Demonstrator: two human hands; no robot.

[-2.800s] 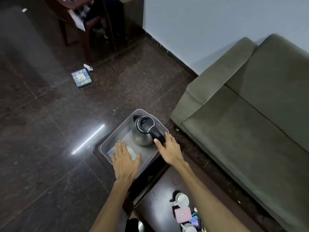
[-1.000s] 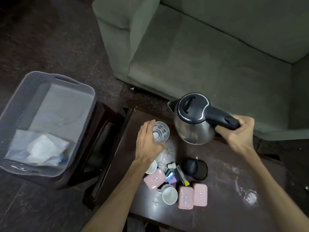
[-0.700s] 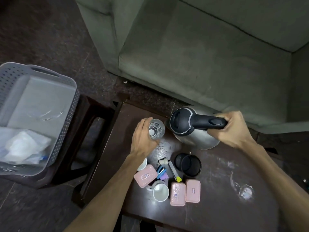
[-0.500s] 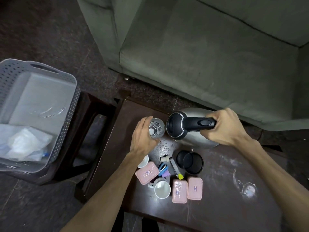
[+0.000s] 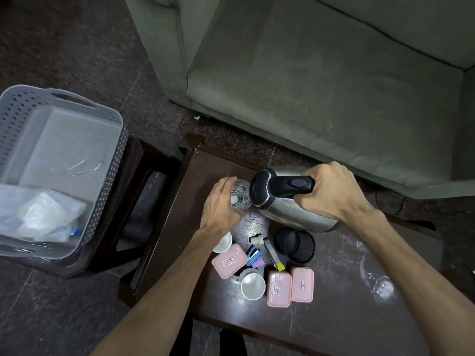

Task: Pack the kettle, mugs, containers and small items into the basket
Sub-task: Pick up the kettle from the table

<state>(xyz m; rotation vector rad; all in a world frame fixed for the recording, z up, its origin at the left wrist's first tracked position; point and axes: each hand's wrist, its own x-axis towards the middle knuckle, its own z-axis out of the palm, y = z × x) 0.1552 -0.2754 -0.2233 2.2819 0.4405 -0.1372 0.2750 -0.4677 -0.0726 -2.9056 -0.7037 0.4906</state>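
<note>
Currently the right hand (image 5: 331, 191) is gripping the rigid, likely heavy kettle (image 5: 288, 201) by its handle, tilting it toward the fragile, slippery glass (image 5: 239, 197) at 9 o'clock, which the left hand (image 5: 221, 206) is clasping.

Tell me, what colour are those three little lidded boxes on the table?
Pale pink, each with a small label on the lid; the head view shows them clearly.
</note>
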